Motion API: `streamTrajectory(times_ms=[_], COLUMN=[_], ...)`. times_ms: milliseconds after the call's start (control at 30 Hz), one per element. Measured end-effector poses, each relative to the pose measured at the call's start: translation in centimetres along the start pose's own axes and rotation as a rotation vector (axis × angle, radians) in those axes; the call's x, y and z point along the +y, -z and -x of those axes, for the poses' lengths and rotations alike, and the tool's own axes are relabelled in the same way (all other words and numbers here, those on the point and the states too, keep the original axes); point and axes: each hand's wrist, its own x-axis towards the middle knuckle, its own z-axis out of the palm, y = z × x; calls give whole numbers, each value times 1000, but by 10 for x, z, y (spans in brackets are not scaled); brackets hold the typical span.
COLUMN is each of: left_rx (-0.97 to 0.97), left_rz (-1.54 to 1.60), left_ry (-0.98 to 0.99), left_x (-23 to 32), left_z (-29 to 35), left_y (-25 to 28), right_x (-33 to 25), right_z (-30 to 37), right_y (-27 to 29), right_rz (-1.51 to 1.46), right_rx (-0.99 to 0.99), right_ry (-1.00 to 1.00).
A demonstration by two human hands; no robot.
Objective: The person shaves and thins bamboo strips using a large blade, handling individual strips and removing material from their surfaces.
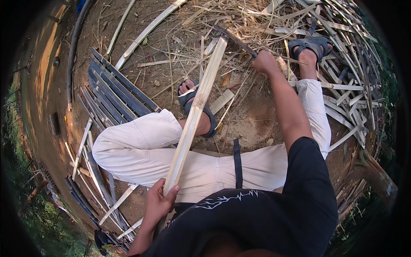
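A long, pale split bamboo strip point(195, 113) slants across my lap, its far end raised over the ground beyond my left foot. My left hand point(160, 203) is closed around its near end, thumb along the edge. At the far right, my right hand point(265, 63) grips the handle of a long dark knife point(235, 38). The blade lies across the far tip of the strip and looks to touch it. Most of the knife's handle is hidden inside my fist.
Dark-skinned split bamboo pieces point(115, 92) are stacked left of my knee. A large heap of pale bamboo strips point(351, 81) lies at the right. Thin shavings point(188, 30) litter the ground ahead. More strips point(96, 180) lie at the lower left. My sandalled feet stand on bare soil.
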Motion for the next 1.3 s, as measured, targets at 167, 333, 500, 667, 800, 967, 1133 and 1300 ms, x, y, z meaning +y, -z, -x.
streamTrajectory(times_ms=[167, 333, 500, 667, 800, 967, 1133, 1300], left_rx=[-40, -45, 57, 425, 845, 1170, 1383, 1452], left_rz=[0, 20, 25, -39, -166, -112, -169, -133], left_ry=[22, 42, -19, -164, -490, -441, -397, -79], left_x=[-5, 11, -14, -5, -30, -91, -144, -214], left_z=[-6, 1, 12, 49, 52, 15, -65, -142], left_y=[7, 2, 20, 74, 134, 173, 159, 167], right_x=[-23, 8, 6, 8, -5, -25, 0, 13], right_z=[31, -7, 3, 25, 63, 116, 150, 169], right_y=[-5, 0, -22, -33, -40, -108, -175, -161], right_rz=[-61, -77, -32, -141, -286, -508, -430, -382], right_rx=[23, -12, 95, 203, 285, 314, 309, 252], right_ry=[67, -77, 49, 11, -51, -244, -450, -341])
